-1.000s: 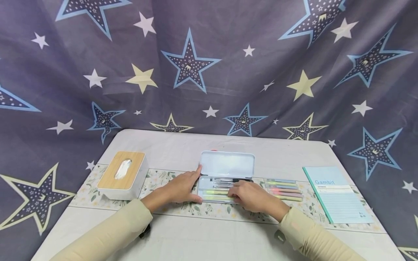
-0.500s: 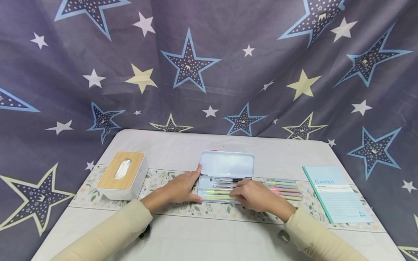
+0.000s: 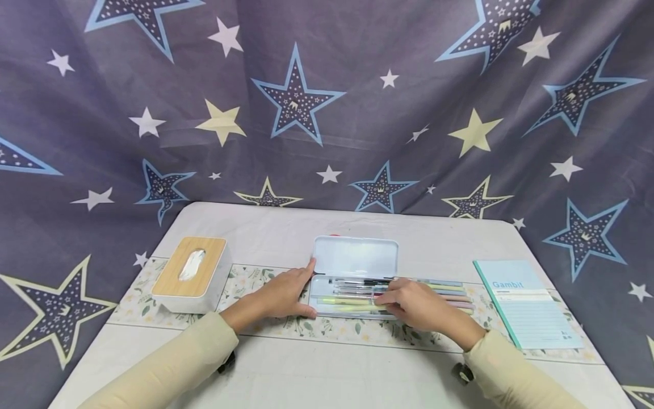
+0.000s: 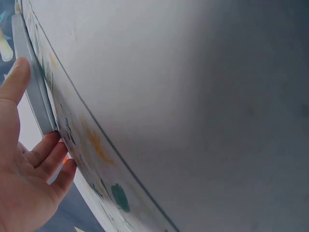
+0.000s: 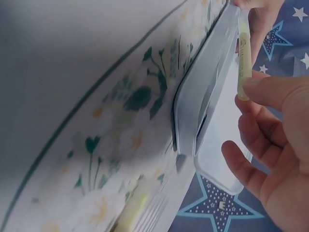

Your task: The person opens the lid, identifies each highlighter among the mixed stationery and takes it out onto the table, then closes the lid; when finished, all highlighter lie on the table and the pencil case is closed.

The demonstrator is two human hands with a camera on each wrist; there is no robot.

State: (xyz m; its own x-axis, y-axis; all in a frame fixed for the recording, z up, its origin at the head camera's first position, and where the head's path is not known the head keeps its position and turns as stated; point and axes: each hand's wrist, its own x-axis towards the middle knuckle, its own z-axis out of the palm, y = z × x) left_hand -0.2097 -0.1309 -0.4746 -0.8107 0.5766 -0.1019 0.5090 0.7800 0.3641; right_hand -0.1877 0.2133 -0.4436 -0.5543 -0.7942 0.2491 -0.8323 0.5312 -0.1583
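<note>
A light-blue pencil case [image 3: 327, 308] lies open in the middle of the table, its lid [image 3: 356, 257] tipped back. Black and clear pens [image 3: 352, 285] lie in it, with yellow-green pens [image 3: 344, 302] along its front. My left hand [image 3: 286, 291] rests against the case's left end, thumb at the front corner and index finger near the hinge. In the left wrist view, its thumb [image 4: 18, 77] touches the case's wall. My right hand [image 3: 416, 305], over the case's right end, pinches a yellow-green highlighter [image 5: 245, 63] between thumb and index finger.
Coloured pens [image 3: 457, 297] lie right of the case, partly behind the right hand. Further right is a turquoise notebook [image 3: 531, 307]. At left stands a tissue box [image 3: 196, 272] with a wooden top. A starry curtain [image 3: 327, 113] hangs behind the table.
My right hand has shifted rightward along the case, now covering the left part of the loose coloured pens. The left hand and the case have stayed put.
</note>
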